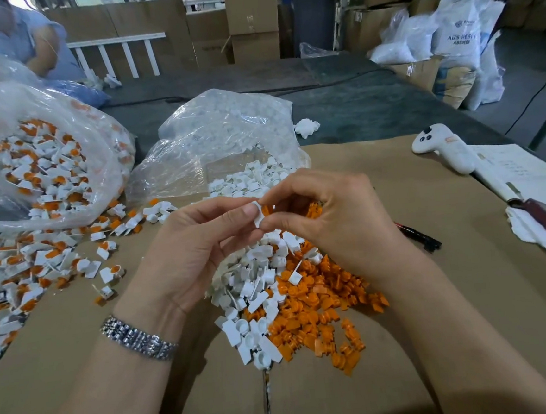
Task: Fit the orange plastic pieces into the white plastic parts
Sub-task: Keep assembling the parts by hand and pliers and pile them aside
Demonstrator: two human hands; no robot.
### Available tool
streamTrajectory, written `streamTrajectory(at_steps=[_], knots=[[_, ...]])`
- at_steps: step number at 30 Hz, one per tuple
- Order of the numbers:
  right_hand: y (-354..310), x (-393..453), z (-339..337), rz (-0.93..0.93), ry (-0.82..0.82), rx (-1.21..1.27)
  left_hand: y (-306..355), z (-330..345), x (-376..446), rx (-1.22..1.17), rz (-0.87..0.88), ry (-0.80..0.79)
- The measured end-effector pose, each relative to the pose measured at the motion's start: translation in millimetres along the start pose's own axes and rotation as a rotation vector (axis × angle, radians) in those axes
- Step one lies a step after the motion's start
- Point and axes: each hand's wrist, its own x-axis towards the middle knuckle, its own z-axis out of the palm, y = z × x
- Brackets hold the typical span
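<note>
Above the mixed heap of loose parts on the tabletop, the left hand pinches a white part while the right hand pinches an orange piece against it. Both grips are closed on their parts. The fitting step looks underway; next, the piece likely needs pressing fully home, aligned with the part's socket.

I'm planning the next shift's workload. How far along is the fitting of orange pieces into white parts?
Done: many white parts with orange inserts fill the clear plastic bag at left and spill onto the brown cardboard surface. In hand: the left hand and right hand pinch one white plastic part and an orange plastic piece together. Left: a loose white pile, an orange pile, and a second bag of white parts.
</note>
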Motion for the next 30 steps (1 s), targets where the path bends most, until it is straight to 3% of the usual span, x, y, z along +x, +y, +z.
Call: streamTrajectory(at_steps=[11,15,18,20,22,30], knots=[[-4,-1,2,-0.002,-0.038,-0.038,0,4,-1,0.018,0.024,0.043],[1,2,-8,0.21,0.002,0.088,1,6,-1,-0.01,-0.011,0.087],[27,3,-25,0.465,0.063,-0.301,2,6,0,-0.045,-0.044,0.117],[45,0,-34,0.693,-0.077,-0.569,2,6,-1,-0.057,-0.052,0.129],[57,-4,-37,0.817,-0.209,-0.636,2,5,-1,-0.057,-0.054,0.136],[58,-7,-27,0.771,-0.259,-0.694,3,4,-2,-0.049,-0.076,0.14]])
